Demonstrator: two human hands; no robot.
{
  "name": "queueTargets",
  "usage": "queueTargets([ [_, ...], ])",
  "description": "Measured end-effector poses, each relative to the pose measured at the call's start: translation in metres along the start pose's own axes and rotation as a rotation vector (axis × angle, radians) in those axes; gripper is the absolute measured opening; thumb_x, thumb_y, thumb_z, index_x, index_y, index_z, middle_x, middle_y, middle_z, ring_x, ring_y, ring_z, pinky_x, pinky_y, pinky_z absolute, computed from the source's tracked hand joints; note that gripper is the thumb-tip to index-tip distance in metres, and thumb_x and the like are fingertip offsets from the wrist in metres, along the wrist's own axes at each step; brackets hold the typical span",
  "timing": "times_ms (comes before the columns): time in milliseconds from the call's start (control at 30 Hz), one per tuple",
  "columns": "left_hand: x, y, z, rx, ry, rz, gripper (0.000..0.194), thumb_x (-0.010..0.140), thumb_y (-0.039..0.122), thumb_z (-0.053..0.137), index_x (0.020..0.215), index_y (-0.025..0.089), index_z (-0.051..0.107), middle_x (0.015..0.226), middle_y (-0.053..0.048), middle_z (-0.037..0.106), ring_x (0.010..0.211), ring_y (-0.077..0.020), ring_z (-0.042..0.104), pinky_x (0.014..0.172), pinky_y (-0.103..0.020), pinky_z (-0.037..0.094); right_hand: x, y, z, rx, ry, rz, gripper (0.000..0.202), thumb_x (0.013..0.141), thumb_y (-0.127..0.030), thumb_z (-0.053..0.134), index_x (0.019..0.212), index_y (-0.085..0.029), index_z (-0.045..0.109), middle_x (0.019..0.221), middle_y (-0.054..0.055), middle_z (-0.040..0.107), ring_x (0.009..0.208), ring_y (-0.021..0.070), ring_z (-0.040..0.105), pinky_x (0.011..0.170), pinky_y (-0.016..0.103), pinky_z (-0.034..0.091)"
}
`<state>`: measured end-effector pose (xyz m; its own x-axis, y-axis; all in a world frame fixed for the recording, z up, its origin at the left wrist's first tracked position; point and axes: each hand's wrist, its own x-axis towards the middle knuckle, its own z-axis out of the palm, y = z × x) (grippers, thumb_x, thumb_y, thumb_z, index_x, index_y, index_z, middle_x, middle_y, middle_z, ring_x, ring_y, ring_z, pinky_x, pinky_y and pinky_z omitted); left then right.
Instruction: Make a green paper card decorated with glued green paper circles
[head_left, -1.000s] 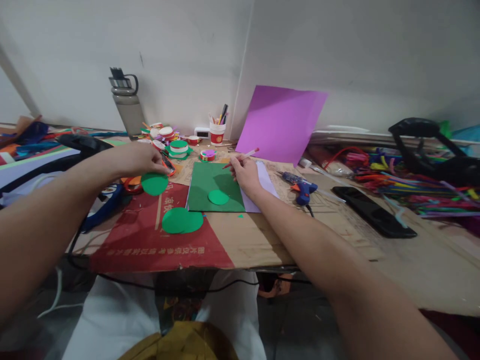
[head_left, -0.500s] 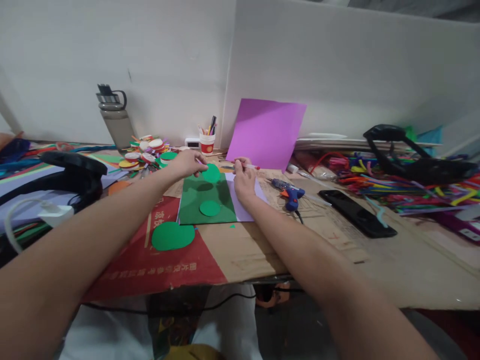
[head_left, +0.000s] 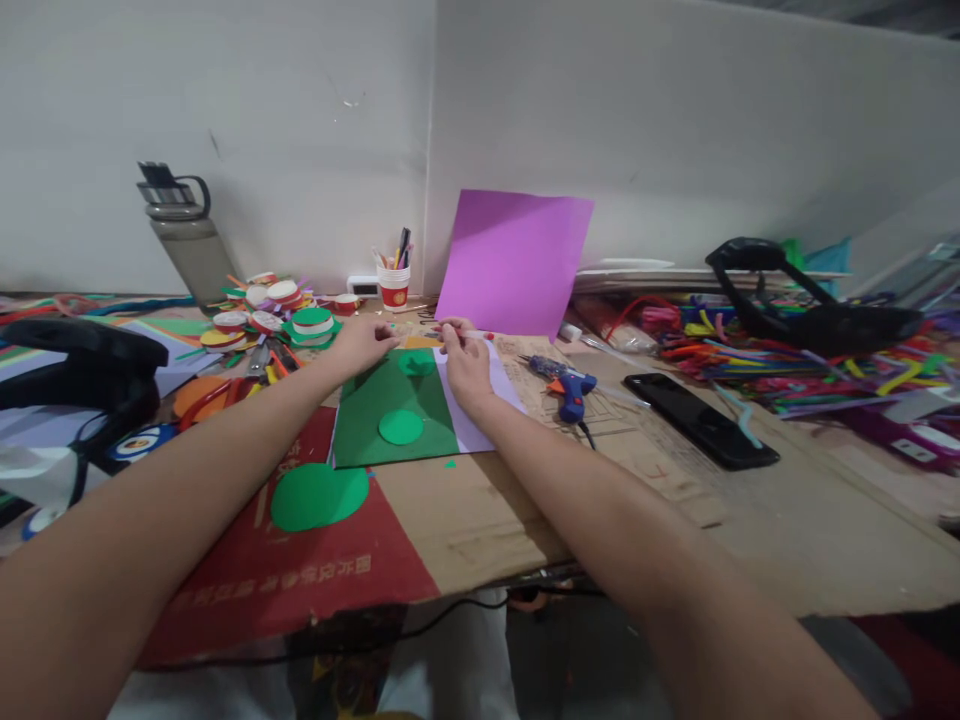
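My right hand (head_left: 466, 362) is closed around a thin pen (head_left: 484, 335) with a red end, above the lilac sheet (head_left: 469, 430). My left hand (head_left: 365, 345) is over the back left corner of the dark green sheet (head_left: 360, 430), fingers bent; what they hold, if anything, is too small to make out. One light green disc (head_left: 417, 362) is at the back of the dark green sheet, between the hands. A second green disc (head_left: 400, 427) lies nearer its front edge. Rounded green pieces (head_left: 319, 496) rest on the red cardboard (head_left: 337, 560) at the front left.
A purple sheet (head_left: 514, 262) leans on the wall behind a paper cup of pens (head_left: 394, 285). Left are a bottle (head_left: 191, 250) and red-and-white rolls (head_left: 285, 292). Right are a blue glue gun (head_left: 574, 394), a black phone (head_left: 701, 420) and many coloured pipe cleaners (head_left: 735, 355).
The view has shifted a little to the right. The upper green disc, earlier raised at my left fingertips, is now lower against the dark green sheet, and my left fingers are off it.
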<state>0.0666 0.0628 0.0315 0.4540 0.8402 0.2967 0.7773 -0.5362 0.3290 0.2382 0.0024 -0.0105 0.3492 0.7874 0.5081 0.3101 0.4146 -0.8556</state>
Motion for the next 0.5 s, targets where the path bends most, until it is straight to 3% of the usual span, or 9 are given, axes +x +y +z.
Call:
queueTargets([
  [167, -0.018, -0.003, -0.001, -0.079, -0.152, 0.399, 0.033, 0.09, 0.04, 0.048, 0.104, 0.021, 0.071, 0.11, -0.004, 0.071, 0.101, -0.0188, 0.063, 0.094, -0.031, 0.045, -0.001, -0.002, 0.001, 0.069, -0.002, 0.043, 0.029, 0.089, -0.041, 0.041, 0.097, -0.02, 0.059, 0.092, 0.006, 0.07, 0.078, 0.0162, 0.064, 0.075, 0.029, 0.049],
  [233, -0.024, -0.003, 0.0, -0.028, -0.222, 0.487, 0.034, 0.092, 0.039, 0.046, 0.106, 0.022, 0.071, 0.114, -0.005, 0.07, 0.105, -0.0188, 0.062, 0.098, -0.032, 0.043, 0.0, -0.002, 0.0, 0.053, 0.007, 0.062, 0.029, 0.089, -0.041, 0.041, 0.095, -0.02, 0.059, 0.09, 0.005, 0.069, 0.077, 0.0157, 0.064, 0.073, 0.028, 0.049],
  [500, -0.031, -0.015, 0.004, -0.013, -0.178, 0.513, 0.032, 0.094, 0.035, 0.046, 0.107, 0.023, 0.071, 0.116, -0.003, 0.07, 0.108, -0.0165, 0.063, 0.101, -0.031, 0.042, 0.0, -0.001, 0.0, 0.011, 0.019, 0.073, 0.024, 0.089, -0.04, 0.042, 0.089, -0.022, 0.058, 0.082, 0.004, 0.068, 0.072, 0.0157, 0.06, 0.073, 0.03, 0.049],
])
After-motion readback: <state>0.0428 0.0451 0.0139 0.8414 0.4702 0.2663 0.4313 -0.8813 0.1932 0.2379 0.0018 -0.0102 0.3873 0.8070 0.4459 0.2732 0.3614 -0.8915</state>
